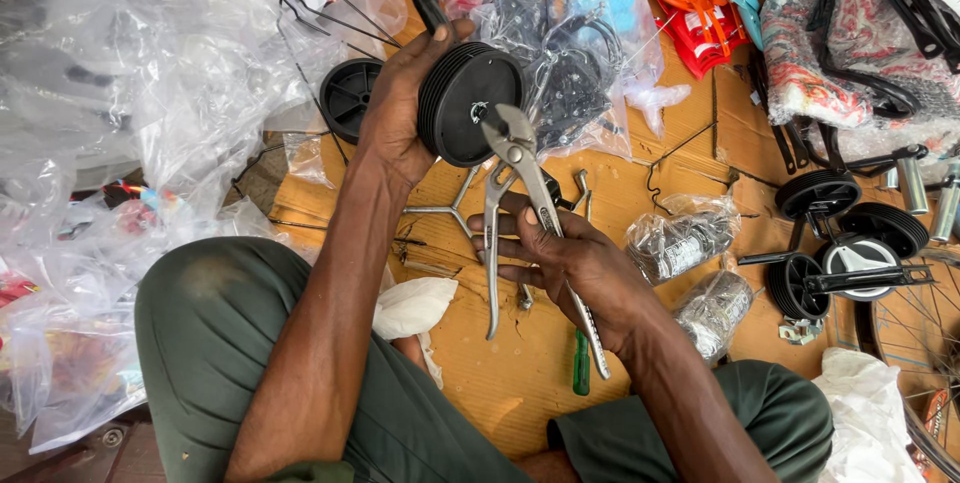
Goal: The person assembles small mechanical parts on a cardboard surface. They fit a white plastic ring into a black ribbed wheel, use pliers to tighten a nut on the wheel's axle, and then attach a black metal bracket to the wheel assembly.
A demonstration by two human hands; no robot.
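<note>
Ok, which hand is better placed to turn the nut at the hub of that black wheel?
The right hand. It holds the pliers, whose tips already sit at the hub of the wheel. The left hand is wrapped around the wheel's rim, steadying it.

Soft, even daylight fills the head view, casting only faint shadows on the cardboard sheet (690, 133). White glare washes out the clear plastic bags (150, 53) at the left edge. The silver pliers (520, 193) glint sharply. Wide-angle bending curves the far corners, where detail softens slightly.
</note>
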